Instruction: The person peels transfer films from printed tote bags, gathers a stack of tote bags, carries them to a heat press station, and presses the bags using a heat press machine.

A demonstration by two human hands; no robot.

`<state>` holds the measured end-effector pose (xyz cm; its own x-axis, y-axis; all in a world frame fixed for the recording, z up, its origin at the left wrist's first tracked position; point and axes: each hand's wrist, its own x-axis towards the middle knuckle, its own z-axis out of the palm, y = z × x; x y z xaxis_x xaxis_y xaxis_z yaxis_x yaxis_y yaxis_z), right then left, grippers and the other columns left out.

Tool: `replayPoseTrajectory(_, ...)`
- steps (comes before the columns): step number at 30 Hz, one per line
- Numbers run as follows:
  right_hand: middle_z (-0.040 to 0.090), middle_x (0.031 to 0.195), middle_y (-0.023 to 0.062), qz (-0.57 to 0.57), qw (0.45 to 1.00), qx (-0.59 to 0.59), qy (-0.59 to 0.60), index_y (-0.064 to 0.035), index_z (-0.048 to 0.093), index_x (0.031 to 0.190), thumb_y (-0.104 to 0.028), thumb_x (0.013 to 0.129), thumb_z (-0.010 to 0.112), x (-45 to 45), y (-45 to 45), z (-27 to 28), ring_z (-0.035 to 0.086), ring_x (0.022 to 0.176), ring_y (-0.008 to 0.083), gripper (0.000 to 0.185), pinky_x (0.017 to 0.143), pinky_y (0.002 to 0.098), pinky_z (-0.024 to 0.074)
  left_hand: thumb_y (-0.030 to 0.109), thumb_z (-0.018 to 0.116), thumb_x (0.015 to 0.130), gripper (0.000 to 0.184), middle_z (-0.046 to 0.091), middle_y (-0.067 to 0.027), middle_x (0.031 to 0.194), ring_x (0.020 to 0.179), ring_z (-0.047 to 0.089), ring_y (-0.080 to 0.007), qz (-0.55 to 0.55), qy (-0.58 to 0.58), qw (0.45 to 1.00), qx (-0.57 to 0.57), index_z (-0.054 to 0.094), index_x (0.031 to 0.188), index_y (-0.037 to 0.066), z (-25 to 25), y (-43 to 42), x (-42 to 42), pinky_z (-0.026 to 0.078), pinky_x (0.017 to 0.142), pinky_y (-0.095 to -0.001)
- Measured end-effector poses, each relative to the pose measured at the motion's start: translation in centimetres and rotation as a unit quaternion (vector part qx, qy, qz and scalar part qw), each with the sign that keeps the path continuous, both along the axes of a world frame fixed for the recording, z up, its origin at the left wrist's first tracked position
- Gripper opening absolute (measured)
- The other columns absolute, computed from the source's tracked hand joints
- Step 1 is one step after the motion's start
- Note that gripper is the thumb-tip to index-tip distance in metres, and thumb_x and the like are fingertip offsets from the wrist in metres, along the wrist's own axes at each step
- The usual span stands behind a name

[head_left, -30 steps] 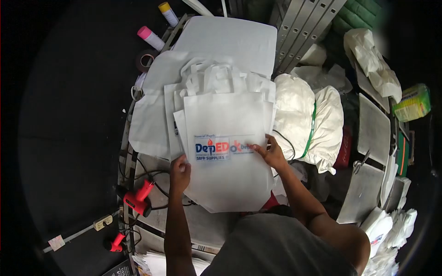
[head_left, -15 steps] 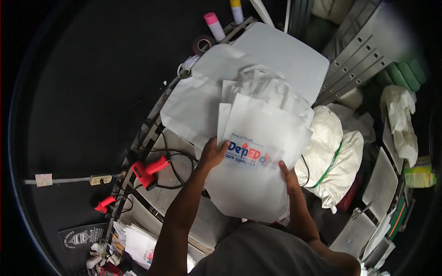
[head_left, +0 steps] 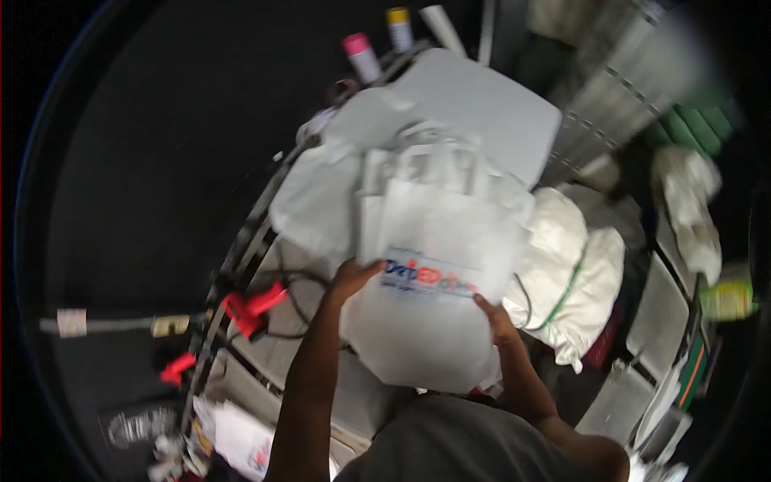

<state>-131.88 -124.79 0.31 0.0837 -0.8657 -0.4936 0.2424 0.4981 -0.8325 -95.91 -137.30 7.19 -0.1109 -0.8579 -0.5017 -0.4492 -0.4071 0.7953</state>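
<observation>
A stack of white cloth bags [head_left: 434,337] with blue and red "DepED" print lies in front of me, its handles at the far end. My left hand [head_left: 353,281] grips the stack's left edge, thumb on top beside the print. At the right edge my right hand [head_left: 495,317] holds the same bags, thumb on top near the end of the print. The fingers under the bags are hidden. Motion blurs the view.
Red heat gun [head_left: 249,312] and cables lie left, a smaller red tool [head_left: 177,369] below it. Pink-capped can [head_left: 361,58] and yellow-capped can [head_left: 399,30] stand at the back. White tied bundle [head_left: 562,277] is right; printed bags [head_left: 241,442] lie lower left.
The view has rotated since the first frame. My left hand now has its thumb over the bags' edge, and both hands still hold the stack.
</observation>
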Motion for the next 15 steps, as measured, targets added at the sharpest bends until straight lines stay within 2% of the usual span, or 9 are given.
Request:
replayPoseTrajectory(1,0.056,0.129,0.0157,0.067,0.989,-0.121,0.054,-0.0001,0.043,0.138,-0.043,0.088,0.066,-1.7,0.6,-1.5,0.056,0.114,0.0254,0.069,0.097,0.0374,0.0449,0.052,0.073,0.078,0.061,0.070,-0.0109,0.100,0.093,0.064,-0.0207,-0.005,0.004,1.000,0.020,0.067,0.110,0.000,2.0,0.0,-0.6,0.049,0.082,-0.0322)
replayPoseTrajectory(2,0.056,0.131,0.0160,0.110,0.958,-0.244,0.105,-0.0001,0.045,0.138,-0.047,0.088,0.064,-3.4,1.1,-3.1,0.055,0.116,0.0253,0.071,0.100,0.0372,0.0429,0.050,0.073,0.078,0.060,0.069,-0.0107,0.101,0.092,0.064,-0.0200,0.006,-0.020,0.996,0.082,0.067,0.110,-0.001,-0.1,-0.6,-0.2,0.050,0.082,-0.0319)
replayPoseTrajectory(3,0.055,0.132,0.0161,0.101,0.963,-0.214,0.130,-0.0002,0.046,0.138,-0.050,0.087,0.064,-3.4,0.8,-1.3,0.055,0.118,0.0255,0.073,0.101,0.0374,0.0411,0.047,0.072,0.081,0.057,0.069,-0.0121,0.100,0.091,0.064,-0.0201,-0.001,0.012,0.996,0.094,0.067,0.109,-0.002,3.4,-0.5,-2.0,0.050,0.082,-0.0325)
replayPoseTrajectory(4,0.055,0.133,0.0163,0.092,0.967,-0.183,0.153,-0.0002,0.047,0.137,-0.053,0.086,0.064,-3.2,0.6,0.9,0.054,0.119,0.0257,0.076,0.103,0.0375,0.0393,0.044,0.071,0.083,0.054,0.069,-0.0120,0.099,0.091,0.065,-0.0200,0.018,0.080,0.995,0.059,0.067,0.109,-0.003,0.5,-0.3,-1.8,0.050,0.083,-0.0326)
replayPoseTrajectory(5,0.055,0.132,0.0165,0.008,0.993,0.087,0.081,-0.0001,0.048,0.136,-0.054,0.084,0.066,-1.6,0.1,4.8,0.054,0.120,0.0262,0.077,0.104,0.0380,0.0380,0.039,0.069,0.085,0.051,0.069,-0.0113,0.102,0.093,0.064,-0.0200,0.009,0.116,0.992,0.038,0.065,0.113,-0.003,2.4,0.5,-2.8,0.049,0.085,-0.0327)
replayPoseTrajectory(8,0.055,0.131,0.0170,-0.030,0.999,0.013,0.041,0.0017,0.050,0.133,-0.053,0.081,0.070,-2.2,0.9,4.2,0.053,0.120,0.0261,0.078,0.105,0.0384,0.0378,0.032,0.070,0.086,0.049,0.067,-0.0102,0.107,0.095,0.063,-0.0197,0.007,0.176,0.983,0.057,0.061,0.119,-0.003,2.9,2.6,-4.2,0.049,0.086,-0.0327)
replayPoseTrajectory(10,0.058,0.126,0.0129,-0.039,0.999,0.032,0.018,0.0005,0.056,0.127,-0.041,0.087,0.068,-1.5,0.7,4.6,0.055,0.115,0.0241,0.059,0.097,0.0353,0.0437,0.023,0.072,0.085,0.047,0.066,-0.0097,0.109,0.096,0.063,-0.0198,0.062,0.231,0.970,0.036,0.058,0.121,-0.003,1.6,3.3,-4.2,0.049,0.086,-0.0332)
replayPoseTrajectory(13,0.057,0.126,0.0175,0.015,0.993,0.118,0.003,0.0004,0.051,0.132,-0.032,0.084,0.073,-2.8,0.3,4.5,0.054,0.118,0.0275,0.062,0.100,0.0379,0.0433,0.016,0.075,0.083,0.042,0.066,-0.0086,0.106,0.094,0.063,-0.0177,0.048,0.234,0.971,-0.027,0.060,0.117,-0.003,2.9,3.8,-5.4,0.050,0.083,-0.0310)
replayPoseTrajectory(15,0.057,0.124,0.0179,0.055,0.993,-0.017,0.102,0.0015,0.048,0.133,-0.024,0.085,0.071,-3.5,1.8,-0.5,0.059,0.109,0.0293,0.059,0.094,0.0373,0.0475,0.014,0.075,0.083,0.035,0.068,-0.0085,0.098,0.084,0.064,-0.0151,0.020,0.218,0.975,-0.031,0.063,0.110,-0.004,6.8,5.2,-7.8,0.053,0.075,-0.0280)
